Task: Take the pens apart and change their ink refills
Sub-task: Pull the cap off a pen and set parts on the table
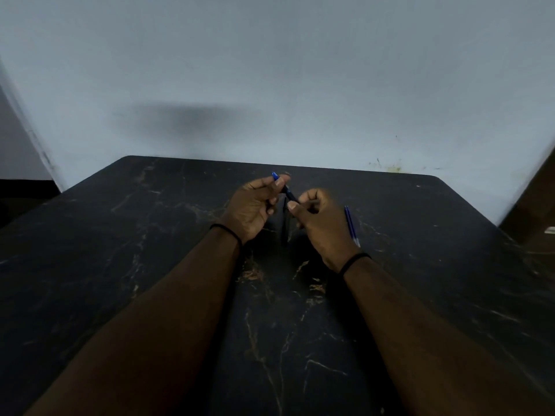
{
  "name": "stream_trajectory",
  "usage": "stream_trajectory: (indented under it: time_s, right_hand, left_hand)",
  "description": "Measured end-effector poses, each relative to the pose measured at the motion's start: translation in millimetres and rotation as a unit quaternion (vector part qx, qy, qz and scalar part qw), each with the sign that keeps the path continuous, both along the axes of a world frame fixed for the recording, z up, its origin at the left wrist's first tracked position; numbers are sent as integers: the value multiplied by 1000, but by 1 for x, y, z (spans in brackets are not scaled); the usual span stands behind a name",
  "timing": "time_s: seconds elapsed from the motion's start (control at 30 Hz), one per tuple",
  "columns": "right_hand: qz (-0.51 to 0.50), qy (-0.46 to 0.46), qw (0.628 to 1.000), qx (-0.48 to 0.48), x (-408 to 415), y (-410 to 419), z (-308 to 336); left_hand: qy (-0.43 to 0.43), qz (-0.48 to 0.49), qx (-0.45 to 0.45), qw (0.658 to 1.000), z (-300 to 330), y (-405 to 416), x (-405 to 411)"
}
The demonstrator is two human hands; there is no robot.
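Above the dark table (pixel 420 265), the left hand (pixel 252 208) pinched the blue-capped pen (pixel 283 187) near its top while the right hand (pixel 318 220) pinched its lower end, apparently to twist it apart; spare refills (pixel 351 225) lay just beside.

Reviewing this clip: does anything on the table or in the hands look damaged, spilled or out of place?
Nothing stands out. The left hand and right hand hold a blue-capped pen between them above the dark marbled table. Blue refills lie tidily beside the right hand. No ink spill shows; the dim light hides fine detail.
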State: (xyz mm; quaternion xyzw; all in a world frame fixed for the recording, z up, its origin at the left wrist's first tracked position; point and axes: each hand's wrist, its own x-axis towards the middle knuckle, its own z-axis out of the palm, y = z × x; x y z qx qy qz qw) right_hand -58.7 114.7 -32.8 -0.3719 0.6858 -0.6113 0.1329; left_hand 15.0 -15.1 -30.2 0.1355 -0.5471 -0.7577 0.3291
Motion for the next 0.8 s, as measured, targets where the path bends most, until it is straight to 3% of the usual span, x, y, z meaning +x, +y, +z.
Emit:
stream_trajectory:
  time_s: [0.27,0.43,0.8]
  right_hand:
    - [-10,8,999,31,1,-1,-1]
    - [-1,-2,1000,-8,0,-1,-4]
    - [4,18,1000,0,0,0,-4]
  left_hand:
    - [-2,1,-5,1000,2,3,0]
    - [-1,-7,-11,1000,-1,1,0]
    - [11,-16,-5,1000,-4,-5,-1]
